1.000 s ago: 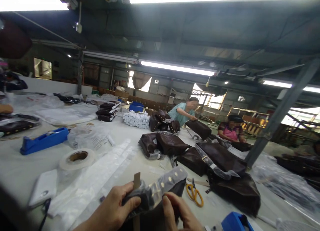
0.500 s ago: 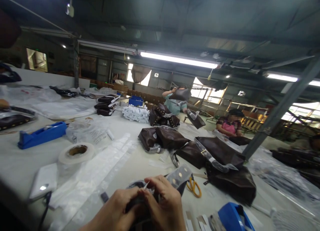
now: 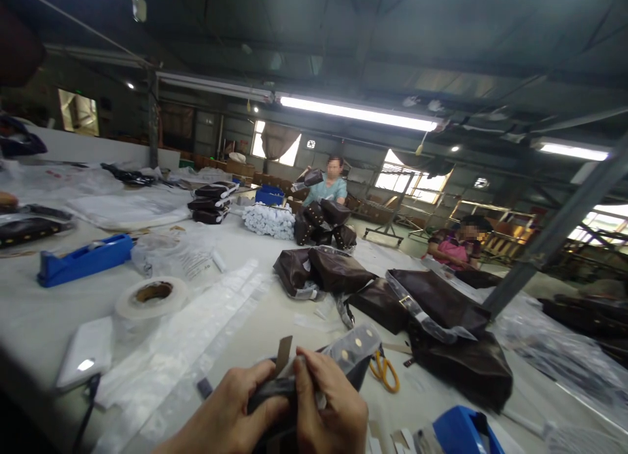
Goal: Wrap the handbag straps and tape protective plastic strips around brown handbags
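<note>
My left hand [image 3: 248,401] pinches a dark leather strap [image 3: 272,390] between thumb and fingers, low in the middle of the view. A short, flat, grey-brown strip [image 3: 283,356] sticks up just beside its fingertips. Closed against the same strap, my right hand [image 3: 331,401] presses thumb and forefinger together around a small whitish piece, too covered to make out. Behind the right hand lies a dark part with gold round studs under a clear plastic wrap [image 3: 354,346]. The lower part of the held item is hidden by my hands.
Yellow-handled scissors [image 3: 385,373] lie right of my hands, near a blue tape dispenser [image 3: 466,431]. Dark brown bags [image 3: 436,300] are piled beyond. At left are a white roll [image 3: 152,303], another blue dispenser [image 3: 86,259] and a white phone-like object [image 3: 87,354]. Two people work farther back.
The flat strip now stands up beside my left fingers, and the white tip between my hands has gone from sight. At the back, a co-worker has lowered a dark bag and moved it left.
</note>
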`<state>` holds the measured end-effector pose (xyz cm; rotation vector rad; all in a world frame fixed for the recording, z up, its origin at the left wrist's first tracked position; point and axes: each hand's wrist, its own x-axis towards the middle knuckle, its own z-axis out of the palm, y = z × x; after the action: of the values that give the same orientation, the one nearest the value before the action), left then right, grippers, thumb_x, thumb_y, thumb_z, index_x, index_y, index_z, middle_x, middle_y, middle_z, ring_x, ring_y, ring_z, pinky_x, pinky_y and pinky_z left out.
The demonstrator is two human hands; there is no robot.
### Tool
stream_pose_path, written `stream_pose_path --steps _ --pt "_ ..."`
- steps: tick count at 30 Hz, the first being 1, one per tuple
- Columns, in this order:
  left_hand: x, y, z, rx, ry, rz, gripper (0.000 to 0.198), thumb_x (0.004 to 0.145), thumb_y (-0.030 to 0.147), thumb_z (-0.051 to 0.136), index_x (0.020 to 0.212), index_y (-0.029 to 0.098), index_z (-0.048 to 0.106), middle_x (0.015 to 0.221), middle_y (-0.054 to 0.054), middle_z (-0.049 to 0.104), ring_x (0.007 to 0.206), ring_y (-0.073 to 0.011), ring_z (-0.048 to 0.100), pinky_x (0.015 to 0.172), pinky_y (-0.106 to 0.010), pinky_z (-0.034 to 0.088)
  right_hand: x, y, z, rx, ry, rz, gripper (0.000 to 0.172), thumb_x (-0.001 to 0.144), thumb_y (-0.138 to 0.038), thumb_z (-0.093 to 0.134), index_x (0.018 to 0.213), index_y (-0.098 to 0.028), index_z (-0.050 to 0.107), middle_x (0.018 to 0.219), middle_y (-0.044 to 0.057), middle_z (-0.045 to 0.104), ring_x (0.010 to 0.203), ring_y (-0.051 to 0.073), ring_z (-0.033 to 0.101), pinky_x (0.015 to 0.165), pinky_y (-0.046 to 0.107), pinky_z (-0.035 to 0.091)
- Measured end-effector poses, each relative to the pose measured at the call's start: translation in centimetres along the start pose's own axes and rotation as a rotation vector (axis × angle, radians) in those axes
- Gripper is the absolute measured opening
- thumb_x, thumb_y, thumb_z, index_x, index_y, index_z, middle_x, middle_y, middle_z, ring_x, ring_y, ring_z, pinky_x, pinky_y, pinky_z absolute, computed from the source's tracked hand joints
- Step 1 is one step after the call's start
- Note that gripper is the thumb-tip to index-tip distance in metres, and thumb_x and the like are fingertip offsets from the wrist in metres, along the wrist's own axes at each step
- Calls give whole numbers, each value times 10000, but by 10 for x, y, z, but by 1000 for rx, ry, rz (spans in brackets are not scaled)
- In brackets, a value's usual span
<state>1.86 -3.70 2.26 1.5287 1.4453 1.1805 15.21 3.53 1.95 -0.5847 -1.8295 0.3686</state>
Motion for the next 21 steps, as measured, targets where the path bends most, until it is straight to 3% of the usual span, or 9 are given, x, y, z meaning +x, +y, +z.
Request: stream_pose_path --steps 7,10,13,15,18,21 --pt "2 -8 -1 2 54 -55 226 876 381 529 925 179 618 863 -21 657 827 -187 593 722 -240 437 9 3 7 50 142 22 168 860 -223 583 925 -179 731 814 57 741 685 171 694 651 241 566" --pt "3 -12 0 -90 65 -55 287 877 425 534 958 166 627 879 -41 662 828 -198 599 716 -252 456 6 3 12 185 228 265 181 828 -302 645 899 -166 740 687 34 707 546 143 639 545 228 538" --pt "4 -15 -1 -198 48 -29 326 877 455 549 1013 171 631 886 -43 672 796 -192 605 726 -259 469 13 6 4 337 321 540 317 774 -399 706 941 -130 731 585 12 651 484 128 592 457 212 488" --pt "3 -16 -4 -240 47 -38 351 877 464 557 1075 182 623 959 -52 681 828 -196 615 766 -267 478 24 13 -13 380 470 599 391 743 -434 728 969 -115 717 612 14 645 513 123 584 479 216 489" --pt "1 -21 -9 -269 89 -103 395 857 486 584 1095 174 626 1036 -72 681 900 -222 626 802 -282 493 40 36 -58 305 772 509 422 726 -441 736 998 -120 702 663 4 627 557 110 556 562 242 500" --pt "0 -28 -15 -311 142 -160 411 819 482 641 1080 166 642 1018 -73 692 950 -245 634 815 -285 506 30 70 -112 -29 860 459 505 755 -467 688 1134 -133 666 725 18 631 592 128 562 618 276 496"
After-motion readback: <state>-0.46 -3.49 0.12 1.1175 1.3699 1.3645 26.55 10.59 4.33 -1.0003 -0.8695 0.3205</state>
